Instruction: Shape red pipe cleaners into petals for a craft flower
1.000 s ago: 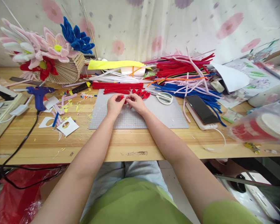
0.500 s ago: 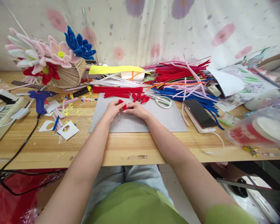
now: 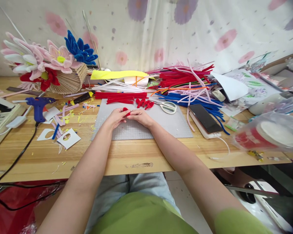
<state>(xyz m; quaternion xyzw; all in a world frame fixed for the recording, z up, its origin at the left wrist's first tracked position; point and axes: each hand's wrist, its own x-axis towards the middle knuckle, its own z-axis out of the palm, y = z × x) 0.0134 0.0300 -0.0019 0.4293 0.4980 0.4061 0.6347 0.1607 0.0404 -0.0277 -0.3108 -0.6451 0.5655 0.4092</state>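
Over the grey cutting mat [image 3: 166,122], left hand [image 3: 116,118] & right hand [image 3: 142,117] have been drawn slightly bodyward since a sec ago. Red chenille loops [image 3: 143,103] just beyond could be knocked if right hand's pushed fwd. Btwn both hands' fingers, a small red chenille piece [image 3: 126,112] is pinched, poss. bent if squeezed unevenly.

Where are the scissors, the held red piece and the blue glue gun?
Scissors [image 3: 161,103]: head view, where handles meet blades.
Red piece [image 3: 126,112]: head view, its exposed part.
Blue glue gun [image 3: 39,111]: head view, on its handle.
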